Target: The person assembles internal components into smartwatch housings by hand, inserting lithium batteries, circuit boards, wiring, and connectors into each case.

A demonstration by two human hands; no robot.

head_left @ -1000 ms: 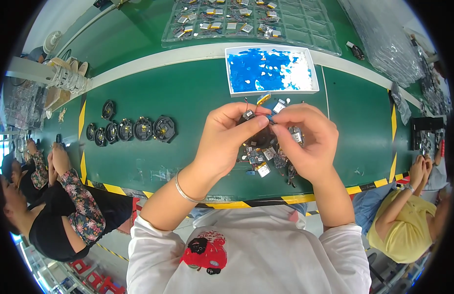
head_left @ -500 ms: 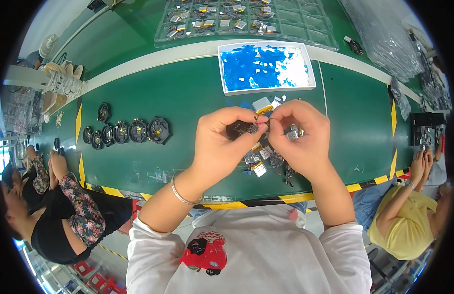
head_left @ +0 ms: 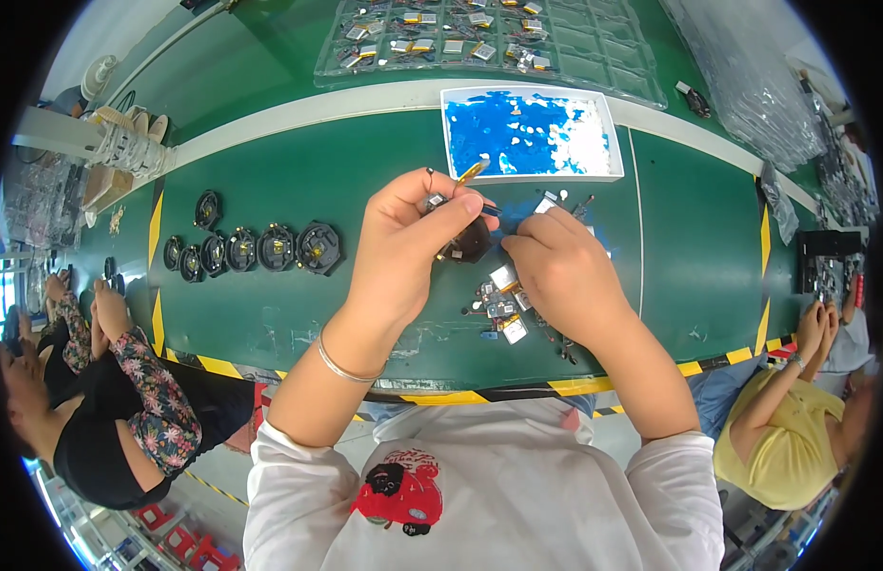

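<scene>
My left hand [head_left: 411,224] is closed on a black round housing [head_left: 472,244]. A small flat battery [head_left: 473,171] with a yellow edge sticks up from between the fingers, together with thin dark wires. To its right, my right hand [head_left: 567,262] reaches palm down over loose parts on the green table [head_left: 384,324]. Its fingers are curled together, and whatever is in them is hidden. Under and beside it lies a pile of small silver batteries [head_left: 514,329] with wires and dark little boards.
Several black round housings [head_left: 275,248] stand at the left. Behind my hands is a white box [head_left: 536,178] with blue and white contents. Farther back lies a clear compartment tray [head_left: 594,57] of batteries. People work on both sides; striped tape [head_left: 460,397] marks the near edge.
My hands were together at the housing and have parted. The left one has lifted and turned it, showing the battery; the right one has come down over the loose parts.
</scene>
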